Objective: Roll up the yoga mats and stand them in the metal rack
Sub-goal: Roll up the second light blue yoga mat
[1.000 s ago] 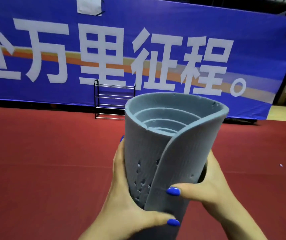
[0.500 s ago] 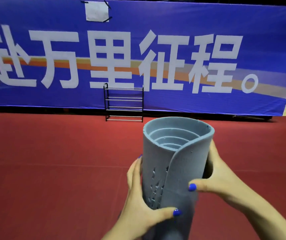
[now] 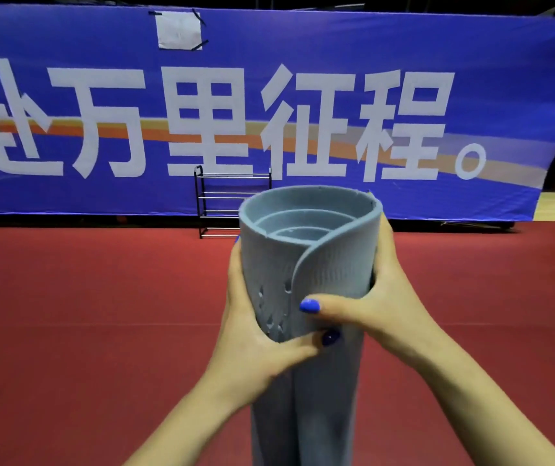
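Mat is rolled; my fingers are gripping it upright, with rack at twelve o'clock still waiting.

Yoga mat: grey-blue foam, rolled into a spiral, held upright, open end up, outer flap edge facing the camera, small dents on its left face | Metal rack: black uprights, silver rails in tiers, stood on red floor against blue banner, well beyond the mat, partly hidden by it
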